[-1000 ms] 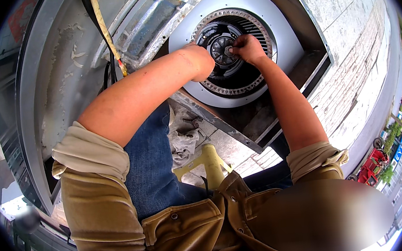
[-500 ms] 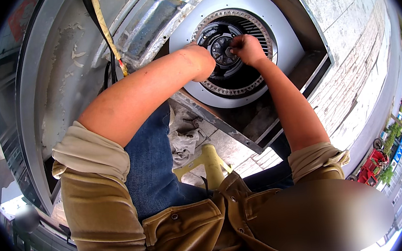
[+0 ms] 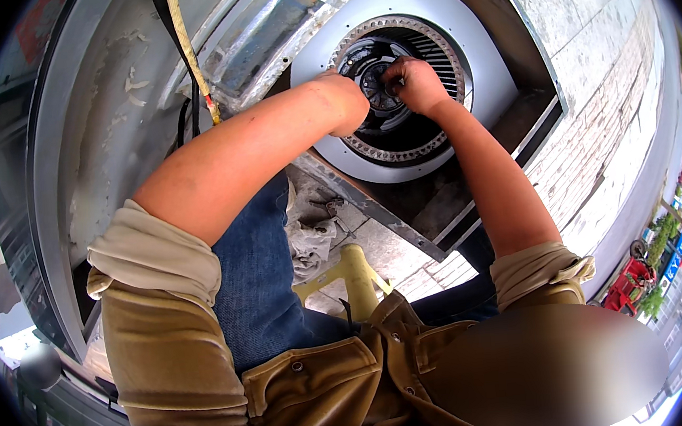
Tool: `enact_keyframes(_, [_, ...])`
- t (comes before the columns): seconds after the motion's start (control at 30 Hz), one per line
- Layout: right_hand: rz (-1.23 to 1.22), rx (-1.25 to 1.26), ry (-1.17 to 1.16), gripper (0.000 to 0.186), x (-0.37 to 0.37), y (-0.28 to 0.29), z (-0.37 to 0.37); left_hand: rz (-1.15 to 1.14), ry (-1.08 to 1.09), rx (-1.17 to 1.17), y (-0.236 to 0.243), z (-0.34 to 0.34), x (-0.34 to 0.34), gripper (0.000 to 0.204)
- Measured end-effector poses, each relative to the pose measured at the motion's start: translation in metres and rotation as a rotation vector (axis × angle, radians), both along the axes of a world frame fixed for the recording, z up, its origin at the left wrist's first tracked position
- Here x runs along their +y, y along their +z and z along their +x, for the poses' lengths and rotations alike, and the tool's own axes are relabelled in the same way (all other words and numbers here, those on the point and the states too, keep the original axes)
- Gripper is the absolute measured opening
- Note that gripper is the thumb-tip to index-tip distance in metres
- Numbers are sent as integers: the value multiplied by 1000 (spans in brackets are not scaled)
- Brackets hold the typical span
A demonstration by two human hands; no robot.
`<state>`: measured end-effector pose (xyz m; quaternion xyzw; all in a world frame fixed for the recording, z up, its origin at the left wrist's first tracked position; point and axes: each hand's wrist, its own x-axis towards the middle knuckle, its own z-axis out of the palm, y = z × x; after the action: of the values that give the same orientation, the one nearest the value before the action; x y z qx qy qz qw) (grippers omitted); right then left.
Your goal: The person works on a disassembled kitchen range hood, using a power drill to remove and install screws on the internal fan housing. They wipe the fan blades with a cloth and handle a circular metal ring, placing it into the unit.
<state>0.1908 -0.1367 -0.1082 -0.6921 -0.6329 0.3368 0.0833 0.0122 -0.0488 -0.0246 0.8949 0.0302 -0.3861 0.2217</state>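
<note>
A round blower wheel [image 3: 448,64] with a toothed metal rim sits inside a pale grey inlet plate [image 3: 483,54]. The plate lies in an open metal housing [image 3: 533,42]. In the wheel's middle shows a dark motor hub [image 3: 375,88]. My right hand [image 3: 419,84] reaches over the hub, fingers curled and pinched at its centre; whatever they grip is too small and shaded to name. My left hand [image 3: 344,103] is bent down over the wheel's left rim, and its fingers are hidden behind the back of the hand.
A yellow stool [image 3: 357,272] stands below the housing, with a dirty grey rag [image 3: 311,244] beside it. A yellow rod [image 3: 187,44] and black cables hang at upper left, along a worn metal panel [image 3: 116,95]. Paving [image 3: 591,102] stretches to the right.
My right hand's fingers have shifted slightly at the hub, turning a little more over it. The left hand stays almost in place at the rim.
</note>
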Motion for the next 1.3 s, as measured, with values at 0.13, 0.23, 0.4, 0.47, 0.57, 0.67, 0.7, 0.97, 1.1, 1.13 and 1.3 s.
enact_keyframes(0.13, [-119,-68,-263,24,3,15,-3,1,-1,22,1,-1,1,27])
enact_keyframes(0.23, [-255,-165,-233,24,2,9,5,6,-22,30,5,3,1,26])
enact_keyframes(0.4, [213,-112,284,23,1,9,-11,6,1,7,2,0,0,26])
enact_keyframes(0.47, [187,34,210,31,1,11,-17,1,8,7,2,1,0,26])
enact_keyframes(0.57, [281,35,-227,35,6,22,-17,-2,12,23,3,1,1,26])
enact_keyframes(0.67, [-34,-240,-52,42,3,21,-18,1,1,22,3,0,0,25])
enact_keyframes(0.7, [41,-189,43,45,-2,22,-24,4,0,21,2,-1,0,25])
enact_keyframes(0.97, [25,-77,127,51,-5,26,-20,-6,-15,32,3,0,0,25])
enact_keyframes(1.1, [103,19,-90,52,3,29,-11,-11,-9,6,1,0,0,25])
enact_keyframes(1.13, [123,-111,-112,55,3,25,-8,-7,-1,13,1,-1,1,25])
enact_keyframes(1.3, [69,11,-10,50,-4,19,-19,-12,-18,21,1,1,0,25])
